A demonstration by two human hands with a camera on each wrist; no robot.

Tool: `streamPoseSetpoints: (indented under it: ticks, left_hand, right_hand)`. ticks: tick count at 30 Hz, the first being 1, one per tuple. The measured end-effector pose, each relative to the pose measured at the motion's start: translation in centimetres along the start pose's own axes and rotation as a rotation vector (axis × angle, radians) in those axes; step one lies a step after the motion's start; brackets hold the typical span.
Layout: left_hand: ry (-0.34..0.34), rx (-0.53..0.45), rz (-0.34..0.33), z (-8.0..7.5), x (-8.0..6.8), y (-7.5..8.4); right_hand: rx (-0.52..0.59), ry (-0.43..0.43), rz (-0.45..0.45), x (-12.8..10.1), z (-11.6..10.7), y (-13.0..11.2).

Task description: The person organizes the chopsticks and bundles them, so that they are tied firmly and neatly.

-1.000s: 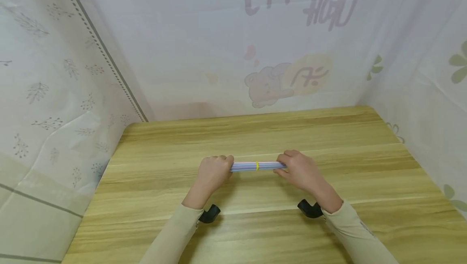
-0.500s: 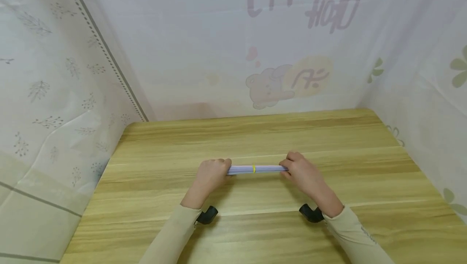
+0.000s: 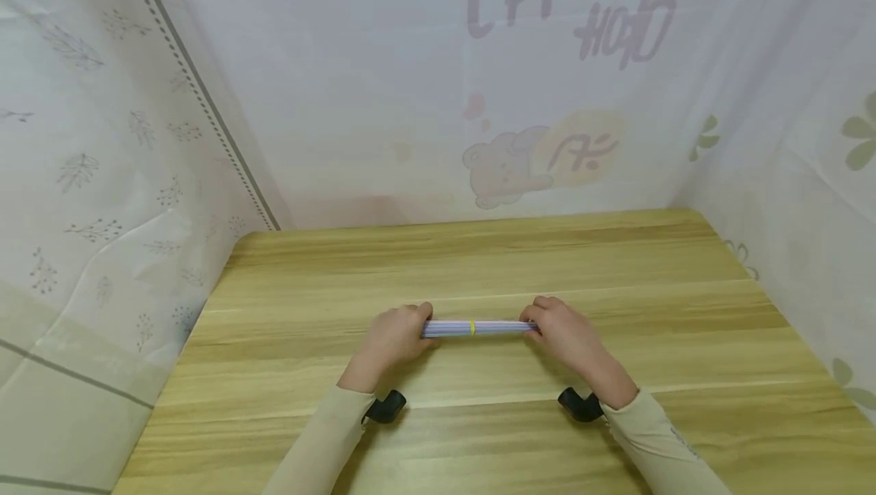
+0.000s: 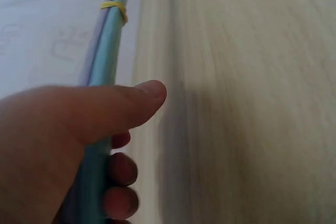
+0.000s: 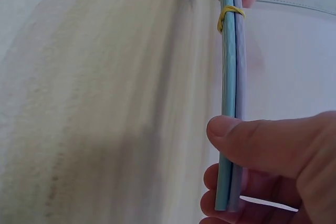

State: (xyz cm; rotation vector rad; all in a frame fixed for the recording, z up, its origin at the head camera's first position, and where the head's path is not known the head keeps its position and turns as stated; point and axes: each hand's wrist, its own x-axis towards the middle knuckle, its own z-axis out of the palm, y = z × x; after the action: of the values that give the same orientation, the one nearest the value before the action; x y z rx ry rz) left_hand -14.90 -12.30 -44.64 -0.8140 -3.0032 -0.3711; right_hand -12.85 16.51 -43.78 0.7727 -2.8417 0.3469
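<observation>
A slim bundle of pencil-like sticks (image 3: pixel 448 328), pale lilac and turquoise, lies level across the head view above the table. A yellow rubber band (image 3: pixel 472 328) binds it at the middle. My left hand (image 3: pixel 395 339) grips one end, its thumb across the bundle and fingertips showing beyond it in the left wrist view. My right hand (image 3: pixel 566 337) holds the other end between thumb and curled fingers; the flat ends of the sticks (image 5: pixel 223 205) show there in the right wrist view. The left end is hidden in my left palm.
The wood-grain table (image 3: pixel 479 434) spreads under both hands. A printed cloth (image 3: pixel 369 99) stands behind its far edge, with more patterned cloth at left and right. Black curved fittings (image 3: pixel 385 407) sit at both wrists.
Both hands and the bundle have come slightly lower in the head view, toward my body, and the bundle's middle has shifted a little left. Both hands keep their hold. The view has tilted slightly.
</observation>
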Motion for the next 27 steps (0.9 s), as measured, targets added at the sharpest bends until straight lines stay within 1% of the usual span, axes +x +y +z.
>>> streamPoseSetpoints:
  ticks: [1, 5, 12, 15, 22, 25, 27]
  left_hand:
    - [-0.011, -0.022, -0.001, 0.1, 0.0, 0.0]
    - [-0.034, -0.060, 0.006, 0.4, -0.2, -0.3]
    - [-0.033, -0.103, 0.004, 0.5, -0.4, -0.2]
    - [-0.021, -0.086, 0.012, 0.5, -0.3, -0.2]
    - [0.049, -0.004, 0.047, 0.7, -0.5, -0.3]
    - [0.060, 0.012, 0.051, 0.8, -0.6, -0.3]
    - [0.059, 0.006, 0.055, 0.7, -0.6, -0.3]
  right_hand:
    - [-0.003, -0.004, 0.007, 0.0, 0.1, 0.0]
    - [0.006, -0.022, 0.034, -0.2, 0.5, 0.1]
    - [0.025, -0.047, 0.067, -0.4, 1.1, 0.4]
    - [0.022, -0.036, 0.069, -0.4, 1.3, 0.5]
    - [0.026, -0.017, 0.066, -0.5, 1.7, 0.9]
    - [0.031, -0.016, 0.067, -0.6, 1.9, 1.0]
    - [0.037, -0.007, 0.062, -0.7, 2.1, 1.0]
